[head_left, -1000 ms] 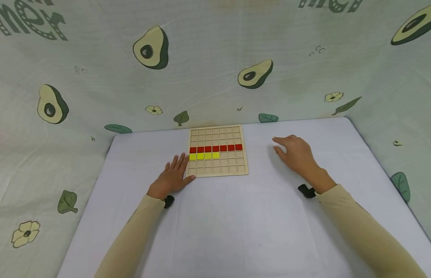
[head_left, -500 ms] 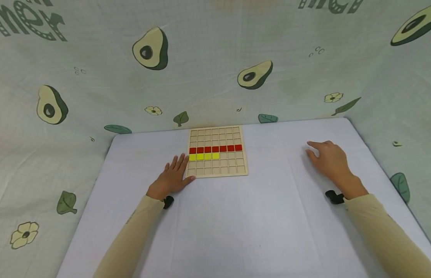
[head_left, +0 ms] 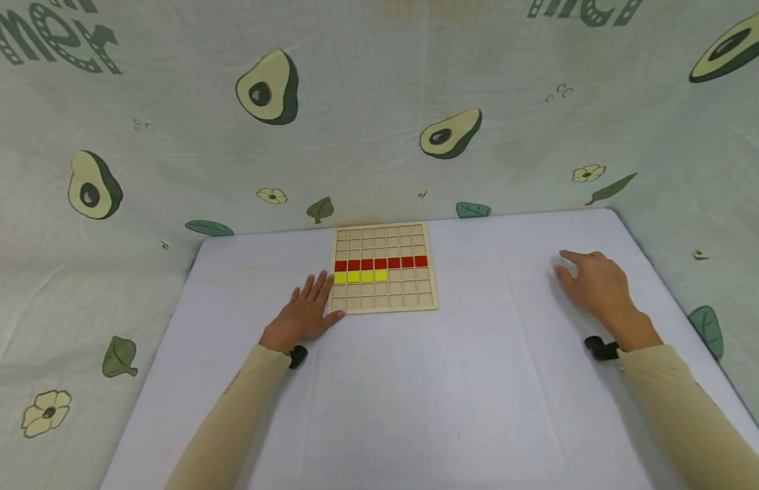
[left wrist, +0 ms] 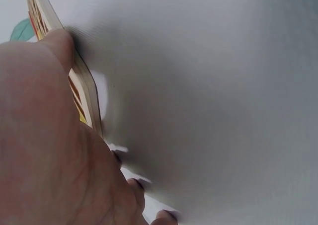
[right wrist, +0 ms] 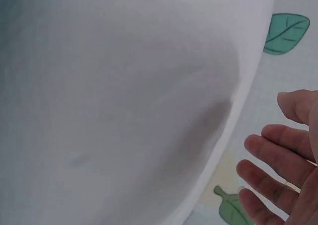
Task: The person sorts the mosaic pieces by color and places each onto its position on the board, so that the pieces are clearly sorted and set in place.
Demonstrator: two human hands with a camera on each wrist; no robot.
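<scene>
A pale wooden grid board (head_left: 391,311) lies at the back middle of the table. One full row of red square tiles (head_left: 380,263) crosses it, and in the row in front several yellow tiles (head_left: 367,275) fill the left-hand cells. My left hand (head_left: 305,313) rests flat beside the board, fingertips at its left edge and thumb at the near left corner; the left wrist view shows the thumb touching the board's side (left wrist: 91,101). Well to the right of the board, my right hand (head_left: 600,289) hovers over the cloth, fingers loosely bent and nothing between them (right wrist: 268,158).
A white cloth (head_left: 416,408) covers the table. Behind and at both sides hangs a pale curtain (head_left: 354,102) printed with avocados and leaves. Each wrist carries a small black camera, such as the right one (head_left: 600,348).
My right hand has moved to the right, away from the board, slowing in the last half second. The left hand, the board and its tiles look unchanged.
</scene>
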